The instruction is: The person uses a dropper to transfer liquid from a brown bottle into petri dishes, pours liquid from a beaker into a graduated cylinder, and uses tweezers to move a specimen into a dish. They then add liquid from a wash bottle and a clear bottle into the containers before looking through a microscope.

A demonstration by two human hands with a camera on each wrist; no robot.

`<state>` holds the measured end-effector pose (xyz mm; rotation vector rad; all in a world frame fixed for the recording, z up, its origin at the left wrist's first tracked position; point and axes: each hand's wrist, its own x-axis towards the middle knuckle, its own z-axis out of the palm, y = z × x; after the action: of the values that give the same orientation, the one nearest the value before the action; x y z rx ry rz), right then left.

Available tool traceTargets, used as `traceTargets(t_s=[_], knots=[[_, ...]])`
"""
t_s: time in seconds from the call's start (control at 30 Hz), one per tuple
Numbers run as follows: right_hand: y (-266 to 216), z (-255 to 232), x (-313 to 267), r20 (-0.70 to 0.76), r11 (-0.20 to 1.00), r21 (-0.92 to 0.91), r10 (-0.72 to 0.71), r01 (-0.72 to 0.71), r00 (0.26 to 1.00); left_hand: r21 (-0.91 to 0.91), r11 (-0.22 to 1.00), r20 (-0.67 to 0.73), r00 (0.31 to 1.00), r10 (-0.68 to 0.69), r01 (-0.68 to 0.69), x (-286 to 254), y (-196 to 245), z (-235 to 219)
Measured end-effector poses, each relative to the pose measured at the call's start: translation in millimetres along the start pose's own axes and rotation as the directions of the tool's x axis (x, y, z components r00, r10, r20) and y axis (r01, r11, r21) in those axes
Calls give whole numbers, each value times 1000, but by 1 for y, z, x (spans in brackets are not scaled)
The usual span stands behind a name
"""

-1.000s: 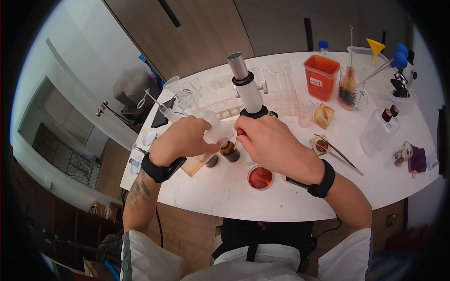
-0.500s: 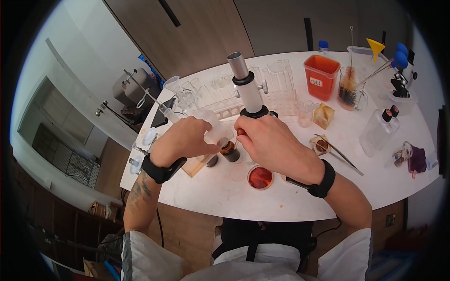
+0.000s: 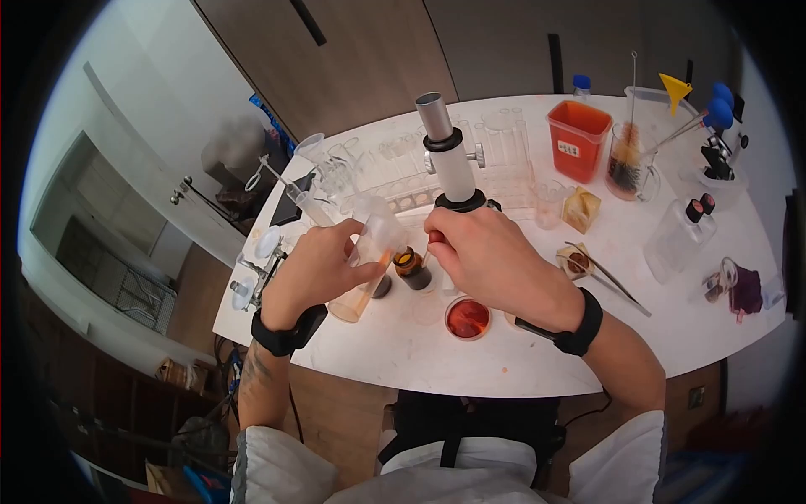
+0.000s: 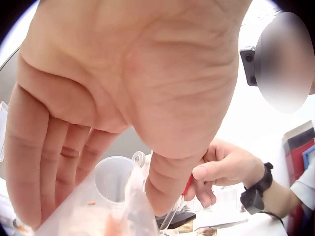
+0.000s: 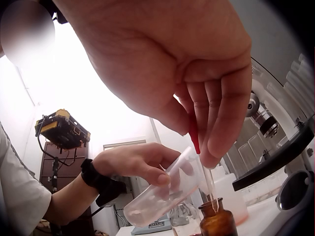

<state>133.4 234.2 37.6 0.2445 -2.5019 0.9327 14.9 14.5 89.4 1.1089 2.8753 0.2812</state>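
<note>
My left hand [image 3: 312, 267] grips a translucent plastic cup [image 5: 165, 191] between thumb and fingers. The cup leans over, its mouth towards the right hand, with small orange bits inside. My right hand [image 3: 495, 256] pinches the red rubber bulb [image 5: 194, 133] of a glass dropper, whose tube [image 5: 210, 183] points down into the neck of a brown glass bottle [image 5: 217, 223]. On the table, the open bottle stands between both hands, just in front of the microscope [image 3: 455, 172]. Nearer to me lies a round dish [image 3: 467, 318] of dark red liquid.
Test tubes and other glassware [image 3: 403, 160] line the back. To the right stand an orange-red container [image 3: 579, 139], a beaker with brushes [image 3: 623, 168] and a clear bottle [image 3: 676, 239]. Tweezers [image 3: 617, 281] lie right of the right hand. A metal stand [image 3: 264, 273] is at the left.
The left hand has moved slightly down and left, tilting the cup back from the brown bottle, whose mouth now shows more plainly. The right hand has stayed nearly in place.
</note>
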Motion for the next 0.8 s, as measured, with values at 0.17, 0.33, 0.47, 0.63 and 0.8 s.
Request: traceTargets(t_s=[0.17,0.33,0.47,0.63,0.8], knots=[[-1,2,0,-41,998,59,-33,35,999,-190,981,-103,994,-48,28,-21,-12,11],[-7,4,0,-91,996,63,-59,65,994,-437,898,-149,981,-126,49,-46,-13,23],[-9,9,1,-99,994,89,-48,57,994,-676,729,-299,944,-141,-105,-62,-24,57],[-11,19,1,-91,995,93,-34,43,995,-700,685,-395,908,-138,-200,-70,-22,89],[-12,24,2,-74,992,116,-39,48,996,-676,705,-443,883,-158,-213,-70,-23,105]])
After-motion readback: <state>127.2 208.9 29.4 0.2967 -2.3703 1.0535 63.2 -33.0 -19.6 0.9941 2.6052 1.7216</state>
